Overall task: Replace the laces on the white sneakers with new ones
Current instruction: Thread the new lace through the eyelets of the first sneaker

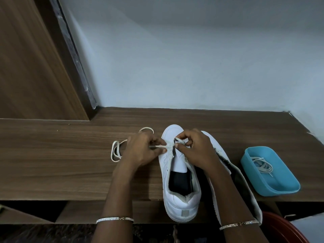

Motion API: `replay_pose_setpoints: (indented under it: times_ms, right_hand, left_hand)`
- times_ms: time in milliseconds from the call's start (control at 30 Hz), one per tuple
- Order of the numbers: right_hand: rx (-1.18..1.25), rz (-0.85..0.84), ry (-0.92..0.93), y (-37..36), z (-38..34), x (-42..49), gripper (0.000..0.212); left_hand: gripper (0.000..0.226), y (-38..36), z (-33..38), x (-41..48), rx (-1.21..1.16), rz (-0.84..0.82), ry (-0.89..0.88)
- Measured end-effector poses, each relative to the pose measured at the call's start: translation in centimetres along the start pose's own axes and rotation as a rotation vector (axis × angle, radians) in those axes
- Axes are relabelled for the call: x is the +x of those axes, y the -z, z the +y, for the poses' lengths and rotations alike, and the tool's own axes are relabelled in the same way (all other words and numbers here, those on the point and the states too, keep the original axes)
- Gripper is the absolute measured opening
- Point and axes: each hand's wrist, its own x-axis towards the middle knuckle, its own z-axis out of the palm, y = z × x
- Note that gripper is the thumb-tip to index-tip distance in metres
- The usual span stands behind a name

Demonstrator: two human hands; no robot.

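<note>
I see the left hand (143,152) pinching the lace (157,146) and the right hand (195,153) pinching the sneaker's (182,197) eyelet edge, on the table (52,163). The tray (280,189) beside it holds 1 lace bundle (263,165).

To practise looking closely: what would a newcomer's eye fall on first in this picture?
At centre, the left hand and right hand pinch a lace at the eyelets of a white sneaker, whose toe points away. A blue tray at the right holds more laces. Loose loops lie left of the hands.
</note>
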Motion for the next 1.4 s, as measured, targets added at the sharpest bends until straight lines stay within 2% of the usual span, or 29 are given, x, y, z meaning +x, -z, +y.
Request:
replay_pose_setpoints:
  times_ms: [200, 433, 500, 600, 867, 933, 1000, 1033, 1100, 1200, 1267, 1400]
  right_hand:
    - [0.034, -0.04, 0.011, 0.5, 0.1, -0.3, 0.03]
    - [0.033, -0.045, -0.011, 0.3, -0.1, -0.3, 0.035]
    - [0.035, -0.044, -0.01, 0.2, -0.1, -0.3, 0.037]
    - [0.032, -0.046, -0.016, 0.2, -0.1, -0.2, 0.034]
    - [0.003, -0.056, -0.026, 0.1, -0.3, -0.2, 0.025]
    - [0.008, -0.059, -0.021, 0.2, -0.3, -0.1, 0.026]
    - [0.008, -0.061, -0.014, 0.2, -0.3, -0.1, 0.026]
    - [0.004, -0.062, -0.011, 0.2, -0.4, -0.2, 0.026]
    - [-0.005, -0.059, -0.008, 0.2, -0.4, -0.2, 0.026]
    - [-0.003, -0.054, -0.001, 0.3, -0.4, -0.3, 0.025]
    - [-0.01, -0.048, 0.003, 0.2, -0.3, -0.3, 0.024]
    - [0.027, 0.069, 0.016, -0.2, -0.9, -0.2, 0.013]
  left_hand:
    - [0.006, -0.5, 0.2, 0.1, -0.126, 0.013, -0.029]
    - [0.007, 1.9, -0.8, -0.7, -0.35, 0.087, 0.211]
    - [0.004, 2.0, -1.2, -0.8, -0.316, 0.069, 0.249]
    - [0.013, 1.8, -1.1, -0.6, -0.271, 0.063, 0.292]
    - [0.021, 1.4, -1.4, -0.4, -0.185, 0.051, 0.312]
    - [0.028, 0.9, -1.4, -0.3, -0.099, 0.126, 0.279]
    - [0.018, 0.3, -1.2, -0.1, -0.016, 0.215, 0.187]
    - [0.015, 0.0, -1.0, 0.0, 0.033, 0.214, 0.132]
    - [0.027, -0.6, -0.7, 0.3, 0.124, 0.147, 0.058]
    - [0.018, -0.7, -0.2, 0.2, 0.227, 0.155, 0.099]
    - [0.026, -0.3, -0.5, 0.2, 0.112, 0.19, 0.143]
    - [0.035, 1.8, 0.8, -0.3, -0.559, 0.201, 0.19]
